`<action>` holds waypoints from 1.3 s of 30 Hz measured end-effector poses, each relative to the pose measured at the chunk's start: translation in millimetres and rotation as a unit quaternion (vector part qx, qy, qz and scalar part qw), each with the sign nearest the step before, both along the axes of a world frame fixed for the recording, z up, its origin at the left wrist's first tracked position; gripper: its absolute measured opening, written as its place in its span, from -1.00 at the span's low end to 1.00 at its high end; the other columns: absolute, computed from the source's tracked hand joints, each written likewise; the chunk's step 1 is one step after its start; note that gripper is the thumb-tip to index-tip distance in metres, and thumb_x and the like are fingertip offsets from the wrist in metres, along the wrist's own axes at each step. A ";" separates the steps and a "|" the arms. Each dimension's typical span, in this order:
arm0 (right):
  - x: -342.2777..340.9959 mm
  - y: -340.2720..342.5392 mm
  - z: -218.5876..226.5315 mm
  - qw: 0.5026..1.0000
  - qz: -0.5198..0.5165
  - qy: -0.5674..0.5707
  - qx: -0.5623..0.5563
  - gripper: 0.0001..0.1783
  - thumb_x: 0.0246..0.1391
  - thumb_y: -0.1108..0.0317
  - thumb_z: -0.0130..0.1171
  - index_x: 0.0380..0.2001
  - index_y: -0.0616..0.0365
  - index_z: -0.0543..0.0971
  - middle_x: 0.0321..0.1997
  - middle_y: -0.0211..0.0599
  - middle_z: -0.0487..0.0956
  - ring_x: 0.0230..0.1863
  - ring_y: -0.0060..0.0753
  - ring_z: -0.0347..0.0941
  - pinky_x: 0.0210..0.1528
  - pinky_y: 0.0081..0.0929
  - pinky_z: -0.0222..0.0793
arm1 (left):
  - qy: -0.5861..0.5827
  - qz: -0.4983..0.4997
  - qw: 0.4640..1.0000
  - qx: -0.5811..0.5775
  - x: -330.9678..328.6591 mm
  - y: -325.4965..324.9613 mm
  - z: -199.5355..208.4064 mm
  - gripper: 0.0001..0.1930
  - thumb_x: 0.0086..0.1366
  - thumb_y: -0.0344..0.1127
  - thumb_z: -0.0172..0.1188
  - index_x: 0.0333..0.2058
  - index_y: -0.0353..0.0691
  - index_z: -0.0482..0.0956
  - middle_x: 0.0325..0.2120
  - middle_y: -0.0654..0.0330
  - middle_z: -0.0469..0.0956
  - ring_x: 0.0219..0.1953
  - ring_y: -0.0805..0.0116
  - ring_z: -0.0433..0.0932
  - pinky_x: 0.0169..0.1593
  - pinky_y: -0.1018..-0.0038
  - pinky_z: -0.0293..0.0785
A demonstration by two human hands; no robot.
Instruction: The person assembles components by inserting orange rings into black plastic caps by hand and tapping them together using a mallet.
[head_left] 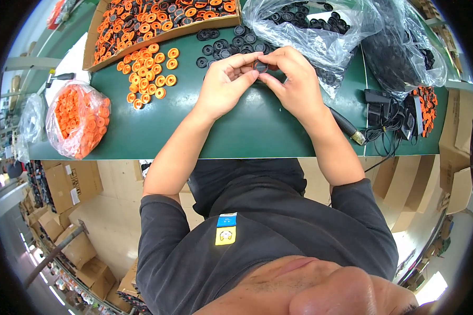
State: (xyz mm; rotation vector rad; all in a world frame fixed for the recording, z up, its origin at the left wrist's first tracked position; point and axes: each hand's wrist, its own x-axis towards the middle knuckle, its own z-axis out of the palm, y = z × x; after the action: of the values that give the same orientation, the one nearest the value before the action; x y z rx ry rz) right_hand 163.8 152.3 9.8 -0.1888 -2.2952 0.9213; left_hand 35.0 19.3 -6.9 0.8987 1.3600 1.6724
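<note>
My left hand (pixel 224 85) and my right hand (pixel 295 80) meet over the green table, thumbs and fingertips closed around a small black round cap (pixel 259 66). Part of its edge is hidden by my fingers. Just beyond them lie loose black round caps (pixel 227 49), some stacked or overlapping. To the left of my left hand, loose orange round caps (pixel 151 71) are spread in a cluster. Behind these stands a cardboard tray (pixel 181 31) heaped with orange and black round pieces.
A clear bag of orange caps (pixel 82 119) sits at the table's left. Plastic bags of black parts (pixel 320 31) lie at the back right. Near my right forearm are a black-handled tool (pixel 347 126) and tangled black cables (pixel 386 118). Cardboard boxes (pixel 76 184) stand below the table (pixel 126 131).
</note>
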 end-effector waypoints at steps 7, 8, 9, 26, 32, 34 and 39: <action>-3.1 -2.1 -6.1 0.999 -0.005 0.005 0.036 -0.59 -0.19 0.49 0.44 -0.17 0.20 0.62 -0.23 -0.19 0.55 -0.23 -0.15 0.55 -0.17 -0.36 0.52 | 0.020 0.033 0.998 -0.053 2.5 1.5 6.2 -0.66 0.36 -0.45 0.18 0.09 -0.40 0.54 -0.06 0.12 0.62 -0.04 0.46 0.55 0.11 0.51 0.45; -4.7 -1.1 -5.4 0.999 -0.004 0.005 0.037 -0.59 -0.19 0.49 0.44 -0.17 0.20 0.62 -0.23 -0.19 0.55 -0.23 -0.15 0.55 -0.17 -0.36 0.52 | 0.022 0.036 0.997 -0.063 2.5 2.1 7.1 -0.66 0.36 -0.45 0.18 0.09 -0.41 0.53 -0.08 0.12 0.63 -0.04 0.45 0.56 0.11 0.51 0.45; -5.3 -2.1 -4.0 1.000 0.008 0.003 -0.019 -0.60 -0.16 0.49 0.43 -0.15 0.21 0.62 -0.22 -0.21 0.56 -0.21 -0.23 0.57 -0.16 -0.41 0.53 | 0.022 0.037 0.997 -0.063 1.6 1.1 5.7 -0.66 0.36 -0.45 0.18 0.09 -0.41 0.53 -0.08 0.12 0.63 -0.04 0.45 0.56 0.11 0.51 0.45; -3.2 6.7 -6.5 0.925 0.044 -0.084 -0.368 -0.69 0.06 0.48 0.35 -0.11 0.37 0.62 -0.25 -0.22 0.69 -0.24 -0.54 0.63 -0.12 -0.58 0.55 | 0.095 0.090 0.991 -0.017 3.1 0.2 1.0 -0.74 0.31 -0.52 0.21 -0.02 -0.40 0.58 -0.18 0.15 0.63 -0.14 0.45 0.61 0.00 0.54 0.52; -3.0 5.9 -5.9 0.922 0.022 -0.114 -0.370 -0.71 0.04 0.50 0.36 -0.14 0.37 0.64 -0.27 -0.27 0.69 -0.28 -0.59 0.61 -0.17 -0.62 0.55 | 0.054 0.079 0.995 -0.035 3.9 1.9 1.5 -0.74 0.31 -0.51 0.22 -0.04 -0.42 0.58 -0.18 0.11 0.65 -0.14 0.44 0.61 0.01 0.53 0.53; -2.5 4.5 -0.8 0.917 0.039 -0.102 -0.384 -0.72 0.05 0.50 0.36 -0.15 0.36 0.63 -0.29 -0.27 0.69 -0.29 -0.59 0.61 -0.18 -0.63 0.55 | 0.047 0.078 0.995 -0.029 3.6 0.6 1.0 -0.74 0.31 -0.50 0.23 -0.04 -0.42 0.58 -0.18 0.11 0.65 -0.15 0.44 0.61 0.01 0.52 0.53; -0.6 9.2 -10.4 0.892 0.084 -0.090 -0.435 -0.75 0.06 0.50 0.35 -0.18 0.38 0.62 -0.32 -0.27 0.68 -0.32 -0.59 0.59 -0.24 -0.62 0.54 | -0.048 0.028 0.998 0.002 -0.9 -1.2 1.1 -0.74 0.28 -0.49 0.26 -0.06 -0.41 0.58 -0.19 0.09 0.65 -0.15 0.42 0.61 0.03 0.49 0.53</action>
State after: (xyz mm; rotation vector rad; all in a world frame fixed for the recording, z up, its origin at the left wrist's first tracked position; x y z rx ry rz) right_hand 163.2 161.5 -0.6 -0.4705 -1.9057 2.0540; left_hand 34.1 18.1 -5.8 0.7775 1.3279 1.7397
